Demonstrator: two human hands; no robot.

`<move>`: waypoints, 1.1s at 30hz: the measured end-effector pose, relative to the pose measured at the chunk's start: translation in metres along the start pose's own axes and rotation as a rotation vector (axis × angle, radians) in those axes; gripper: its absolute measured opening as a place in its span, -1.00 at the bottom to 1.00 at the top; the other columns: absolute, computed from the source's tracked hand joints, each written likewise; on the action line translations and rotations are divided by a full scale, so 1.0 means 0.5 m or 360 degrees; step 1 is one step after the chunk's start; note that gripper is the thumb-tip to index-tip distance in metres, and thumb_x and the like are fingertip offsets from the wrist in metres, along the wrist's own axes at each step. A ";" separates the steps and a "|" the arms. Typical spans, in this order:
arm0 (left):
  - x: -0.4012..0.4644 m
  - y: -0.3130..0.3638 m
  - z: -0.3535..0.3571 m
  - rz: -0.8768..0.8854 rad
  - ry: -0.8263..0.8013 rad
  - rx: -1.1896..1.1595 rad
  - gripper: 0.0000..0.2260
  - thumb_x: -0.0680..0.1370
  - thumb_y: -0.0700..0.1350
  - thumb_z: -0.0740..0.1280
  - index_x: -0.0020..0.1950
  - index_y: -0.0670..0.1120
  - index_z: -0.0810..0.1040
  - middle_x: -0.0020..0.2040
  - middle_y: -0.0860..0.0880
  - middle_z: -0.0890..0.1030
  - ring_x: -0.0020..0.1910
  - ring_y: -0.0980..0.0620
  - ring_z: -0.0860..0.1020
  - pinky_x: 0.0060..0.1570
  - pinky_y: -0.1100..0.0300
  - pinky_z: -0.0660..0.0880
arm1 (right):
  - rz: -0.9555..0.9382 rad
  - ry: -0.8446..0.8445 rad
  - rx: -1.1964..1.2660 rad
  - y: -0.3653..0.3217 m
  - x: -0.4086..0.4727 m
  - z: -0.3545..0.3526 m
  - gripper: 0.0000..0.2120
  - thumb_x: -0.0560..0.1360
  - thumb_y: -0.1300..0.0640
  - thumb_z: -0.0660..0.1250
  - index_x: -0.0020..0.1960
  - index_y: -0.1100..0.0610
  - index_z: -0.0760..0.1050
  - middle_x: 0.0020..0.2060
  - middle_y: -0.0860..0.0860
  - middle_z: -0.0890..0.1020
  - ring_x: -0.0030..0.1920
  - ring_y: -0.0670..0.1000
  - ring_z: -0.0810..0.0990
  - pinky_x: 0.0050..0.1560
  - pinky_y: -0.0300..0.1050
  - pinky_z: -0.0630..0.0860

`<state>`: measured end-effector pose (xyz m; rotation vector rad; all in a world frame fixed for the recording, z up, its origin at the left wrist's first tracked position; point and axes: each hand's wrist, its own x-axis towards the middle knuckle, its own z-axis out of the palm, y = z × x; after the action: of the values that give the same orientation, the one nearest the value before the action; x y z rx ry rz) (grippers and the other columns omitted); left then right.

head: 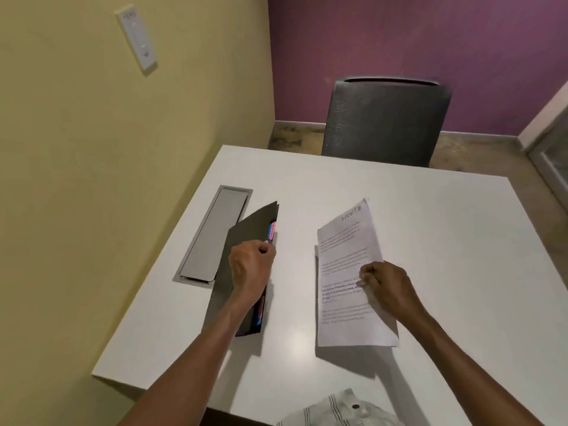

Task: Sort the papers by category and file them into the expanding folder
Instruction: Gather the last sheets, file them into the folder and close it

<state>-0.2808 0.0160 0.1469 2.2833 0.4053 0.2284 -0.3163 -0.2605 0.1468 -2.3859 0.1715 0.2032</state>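
Hands occupy the centre of the head view, both forearms reaching forward over the white table [430, 241]. Left hand [250, 267]: knuckles up, fingers curled over the upper edge of the expanding folder [246, 232], gripping it about midway along its length; the thumb is not visible. Right hand [385, 285]: fingers curled and pinching the right edge of the printed papers [344, 265], with the sheets raised slightly off the table, as the shadow beneath their lower edge indicates. How many sheets the hand holds cannot be determined. The top sheet carries blocks of printed text and a handwritten heading near its far corner that appears to read "SPORTS". Expanding folder: dark, long and narrow, lying on the left part of the table with its open side facing right; the upper cover is tilted up under the left hand. Inside the opening, coloured divider tabs [272, 231] in pink and blue show just beyond the fingers, and more coloured edges show nearer the wrist. Whether any paper is filed inside cannot be determined. Folder and papers are apart, with bare table between them. Just left of the folder, a grey cable-access flap [215, 238] sits recessed in the tabletop. A dark mesh chair [384, 121] stands at the far table edge.
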 end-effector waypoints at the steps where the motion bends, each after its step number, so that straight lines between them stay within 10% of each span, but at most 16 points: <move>1: -0.006 0.028 0.006 0.0011 -0.0002 -0.0032 -0.67 0.51 -0.09 0.36 -0.45 -0.12 0.52 -0.51 -0.07 0.51 -0.51 0.11 0.34 -0.46 0.07 0.45 | -0.0026 -0.0026 -0.0092 -0.014 0.007 -0.009 -0.82 0.54 0.03 0.33 -0.09 0.13 0.61 -0.10 -0.01 0.67 -0.07 0.03 0.65 -0.04 -0.06 0.55; 6: -0.047 0.151 0.037 0.0082 -0.0094 -0.0249 -0.75 0.48 -0.10 0.43 -0.38 -0.15 0.66 -0.51 0.00 0.58 -0.55 0.13 0.44 -0.54 0.33 0.34 | -0.0147 -0.0057 -0.0338 -0.073 0.017 -0.025 -0.37 0.44 -0.38 0.25 -0.04 0.21 0.60 -0.04 0.03 0.63 -0.14 0.08 0.62 -0.14 0.03 0.62; 9: -0.067 0.198 0.064 0.0114 -0.0190 -0.0245 -0.78 0.44 -0.10 0.43 -0.38 -0.16 0.65 -0.48 -0.10 0.59 -0.51 0.10 0.42 -0.47 0.15 0.44 | -0.0233 -0.0055 -0.0373 -0.101 0.014 -0.028 -0.32 0.36 -0.48 0.18 -0.28 0.18 0.50 -0.31 0.02 0.57 -0.36 0.02 0.52 -0.38 -0.05 0.48; 15: -0.106 0.234 0.106 0.0261 -0.0341 -0.0347 -0.78 0.43 -0.08 0.42 -0.38 -0.15 0.65 -0.45 -0.08 0.62 -0.48 0.07 0.52 -0.34 0.03 0.54 | -0.0207 0.0019 -0.0354 -0.096 0.014 -0.027 -0.70 0.52 0.13 0.18 -0.39 0.06 0.27 -0.34 0.02 0.48 -0.36 0.05 0.45 -0.46 -0.22 0.19; 23: -0.119 0.185 0.122 -0.0004 -0.0164 -0.0687 -0.88 0.56 0.02 0.39 -0.05 -0.02 0.62 -0.06 0.13 0.68 -0.01 0.10 0.63 -0.01 0.15 0.56 | 0.0063 0.0084 -0.0093 -0.057 0.027 -0.044 -0.63 0.62 0.11 0.08 -0.37 0.10 0.33 -0.41 -0.05 0.46 -0.39 -0.06 0.44 -0.42 -0.21 0.30; 33: -0.097 0.143 0.166 -0.0247 -0.0583 -0.0290 -0.16 0.41 0.29 0.44 0.50 -0.11 0.20 0.45 -0.12 0.37 0.38 -0.10 0.41 0.30 0.03 0.40 | 0.0145 0.0075 0.0024 -0.020 0.040 -0.068 -0.60 0.64 0.11 0.08 -0.37 0.10 0.33 -0.43 -0.02 0.46 -0.41 -0.04 0.43 -0.38 -0.14 0.33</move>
<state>-0.2867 -0.1038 0.1423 2.0466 0.3511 -0.2214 -0.2914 -0.2778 0.1742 -2.3711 0.3036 0.1876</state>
